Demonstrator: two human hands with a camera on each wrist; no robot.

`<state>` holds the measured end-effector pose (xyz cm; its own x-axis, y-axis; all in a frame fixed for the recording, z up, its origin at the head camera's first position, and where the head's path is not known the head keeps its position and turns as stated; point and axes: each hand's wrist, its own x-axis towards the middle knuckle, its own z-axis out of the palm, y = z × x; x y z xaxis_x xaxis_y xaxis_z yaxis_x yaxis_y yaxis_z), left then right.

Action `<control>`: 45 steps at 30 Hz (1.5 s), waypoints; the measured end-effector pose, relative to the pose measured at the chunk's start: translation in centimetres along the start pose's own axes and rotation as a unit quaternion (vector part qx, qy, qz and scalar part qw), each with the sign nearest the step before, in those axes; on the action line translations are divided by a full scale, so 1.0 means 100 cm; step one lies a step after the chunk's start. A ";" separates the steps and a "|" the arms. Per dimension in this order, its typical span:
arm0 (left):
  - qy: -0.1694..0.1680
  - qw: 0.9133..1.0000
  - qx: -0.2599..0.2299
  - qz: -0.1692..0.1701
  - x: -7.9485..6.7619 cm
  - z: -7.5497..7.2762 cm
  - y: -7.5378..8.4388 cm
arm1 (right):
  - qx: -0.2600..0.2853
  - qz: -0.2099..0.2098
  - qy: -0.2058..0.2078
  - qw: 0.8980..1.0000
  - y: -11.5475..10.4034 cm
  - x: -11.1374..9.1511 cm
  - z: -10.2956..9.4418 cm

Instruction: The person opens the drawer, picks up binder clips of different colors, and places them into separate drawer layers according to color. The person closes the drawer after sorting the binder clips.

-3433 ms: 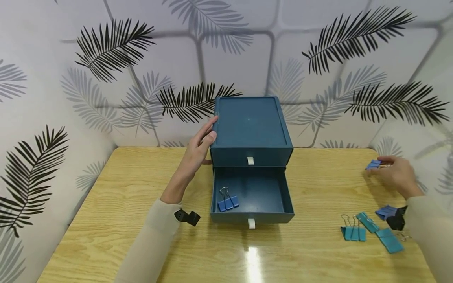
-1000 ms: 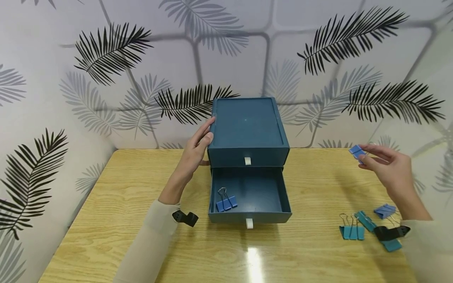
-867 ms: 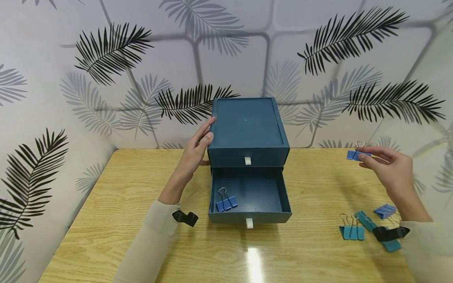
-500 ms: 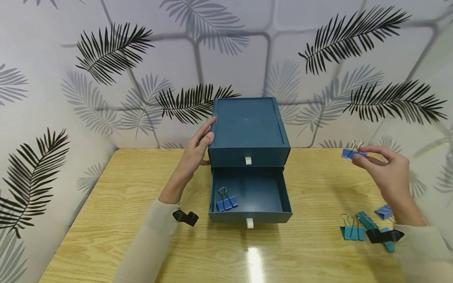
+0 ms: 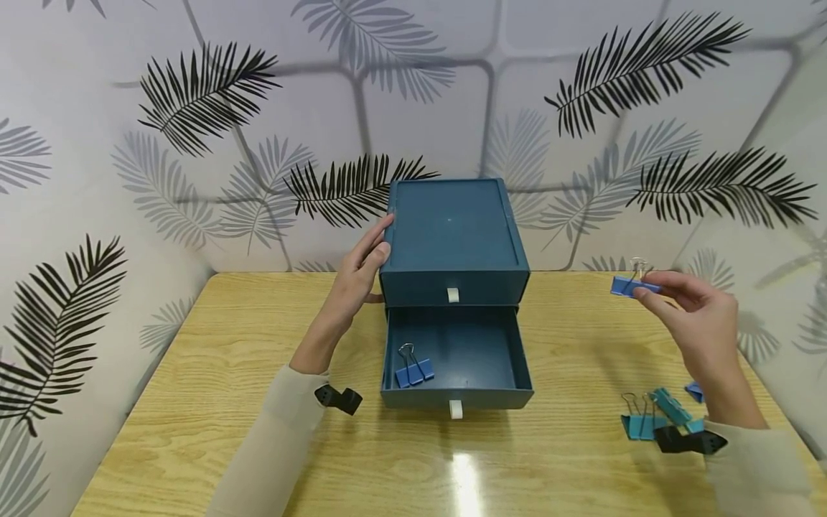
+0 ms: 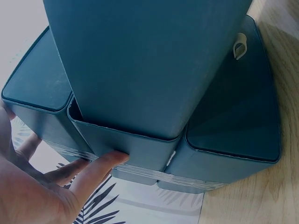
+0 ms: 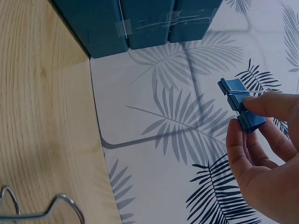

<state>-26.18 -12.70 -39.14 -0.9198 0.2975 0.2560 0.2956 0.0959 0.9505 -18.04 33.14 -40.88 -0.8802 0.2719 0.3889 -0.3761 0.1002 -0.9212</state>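
A blue binder clip (image 5: 623,287) is pinched between the thumb and fingers of my right hand (image 5: 704,316), above the table's back right part. In the right wrist view the same clip (image 7: 236,93) shows its wire handles standing out. My left hand (image 5: 352,287) rests against the left side of a dark blue drawer unit (image 5: 452,222), fingers extended. The left wrist view has its thumb (image 6: 105,163) on the unit's side. The lower drawer (image 5: 481,352) is pulled out, and another blue binder clip (image 5: 413,373) lies at its front left.
On the right of the table (image 5: 568,459) lie a teal binder clip (image 5: 639,427) with raised handles, a second teal clip (image 5: 672,406) and a blue clip (image 5: 694,391). My right forearm partly covers this group. A leaf-patterned wall (image 5: 439,129) stands close behind the unit.
My right hand picked up the blue clip from the table's right side, turned it so its handles point up, and moved it leftward. My left hand stayed on the drawer unit.
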 end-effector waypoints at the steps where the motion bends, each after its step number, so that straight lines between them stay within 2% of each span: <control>1: 0.000 1.000 0.000 -0.001 0.000 0.000 0.000 | 0.015 -0.002 -0.002 1.000 -0.001 -0.001 0.002; 7: -0.001 1.000 -0.003 -0.001 0.000 0.000 0.000 | 0.068 -0.011 -0.022 0.997 -0.009 -0.009 0.013; 14: -0.002 1.000 -0.002 -0.001 -0.001 -0.001 -0.001 | 0.062 -0.014 -0.035 0.997 -0.017 -0.018 0.025; 22: -0.005 1.000 -0.009 -0.012 0.001 0.000 0.004 | 0.085 -0.028 -0.042 0.995 -0.024 -0.027 0.033; 29: -0.012 1.000 -0.010 -0.002 -0.012 0.006 0.033 | 0.074 -0.014 -0.055 0.996 -0.025 -0.034 0.037; 38: -0.010 1.000 -0.019 -0.008 -0.013 0.005 0.032 | 0.083 -0.011 -0.077 0.993 -0.031 -0.041 0.048; 45: -0.013 1.000 -0.024 -0.009 -0.013 0.006 0.032 | 0.035 -0.009 -0.094 0.995 -0.032 -0.048 0.056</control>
<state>-23.85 -12.19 -36.54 -0.9178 0.3199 0.2352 0.2661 0.0560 0.9623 -14.26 26.21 -39.71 -0.9090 0.0868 0.4078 -0.4062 0.0355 -0.9131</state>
